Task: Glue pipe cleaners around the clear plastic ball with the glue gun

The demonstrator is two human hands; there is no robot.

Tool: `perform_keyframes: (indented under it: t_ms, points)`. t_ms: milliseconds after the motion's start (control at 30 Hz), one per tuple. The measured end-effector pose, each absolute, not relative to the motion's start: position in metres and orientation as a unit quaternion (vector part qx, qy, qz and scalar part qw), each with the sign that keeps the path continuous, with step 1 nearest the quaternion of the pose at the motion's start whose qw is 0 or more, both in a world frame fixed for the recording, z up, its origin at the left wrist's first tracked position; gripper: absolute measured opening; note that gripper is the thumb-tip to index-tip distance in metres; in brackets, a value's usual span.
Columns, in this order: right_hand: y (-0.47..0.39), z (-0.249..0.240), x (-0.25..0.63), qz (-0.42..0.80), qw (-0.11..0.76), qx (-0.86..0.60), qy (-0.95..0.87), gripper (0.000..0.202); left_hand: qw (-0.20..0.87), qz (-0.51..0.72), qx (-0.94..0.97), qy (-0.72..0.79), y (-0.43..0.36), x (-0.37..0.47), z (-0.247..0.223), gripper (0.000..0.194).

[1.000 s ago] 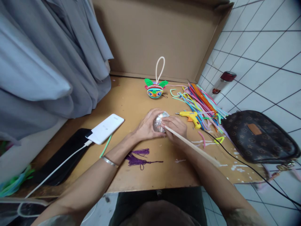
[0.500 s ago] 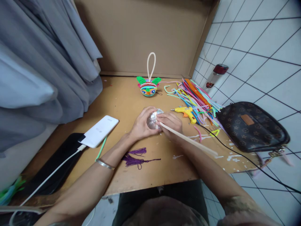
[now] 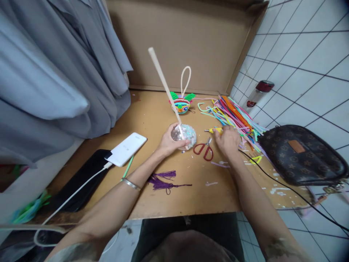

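My left hand [image 3: 169, 142] is wrapped round a clear ball [image 3: 191, 134] whose right half looks covered in pale fuzzy material. A long cream pipe cleaner [image 3: 162, 78] rises from the ball, leaning up to the left. At the right, my right hand [image 3: 227, 140] closes over the yellow hot glue gun [image 3: 216, 130]; the nozzle and front part show, the handle is hidden under my fingers. Red-handled scissors [image 3: 204, 150] lie on the table between my hands. Below my left wrist rest purple tassels [image 3: 163, 181].
A colourful lion-head ornament [image 3: 182, 104] with a loop stands at the back. Loose pipe cleaners [image 3: 234, 112] are heaped beyond my right hand. A brown bag [image 3: 302, 154] and the glue gun's cord [image 3: 267, 173] lie right; a white power bank [image 3: 127, 148] lies left.
My right hand has left the ball and moved right onto the glue gun. The pipe cleaner now points up and left instead of down and right. The scissors have come into view.
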State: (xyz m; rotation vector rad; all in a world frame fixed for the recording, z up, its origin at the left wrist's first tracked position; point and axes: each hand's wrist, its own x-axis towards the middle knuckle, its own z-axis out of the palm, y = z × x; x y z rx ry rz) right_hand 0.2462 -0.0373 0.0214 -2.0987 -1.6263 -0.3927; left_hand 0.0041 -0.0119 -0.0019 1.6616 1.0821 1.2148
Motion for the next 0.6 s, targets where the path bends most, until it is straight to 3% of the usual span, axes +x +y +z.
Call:
perform_keyframes:
  t_ms: [100, 300, 467, 600]
  points:
    - [-0.036, 0.024, 0.253, -0.114, 0.111, -0.828, -0.537, 0.063, 0.405, 0.486, 0.648, 0.425, -0.012, 0.004, -0.001, 0.087]
    - [-0.031, 0.021, 0.258, -0.072, 0.065, -0.867, -0.489, 0.067, 0.395, 0.491, 0.658, 0.412, -0.013, 0.003, -0.004, 0.083]
    - [-0.029, 0.019, 0.266, -0.038, 0.093, -0.878, -0.468, 0.053, 0.396, 0.485, 0.662, 0.411, -0.012, 0.002, -0.006, 0.085]
    - [-0.030, 0.026, 0.269, -0.050, 0.193, -0.871, -0.450, 0.053, 0.402, 0.484, 0.656, 0.417, -0.014, 0.003, -0.002, 0.085]
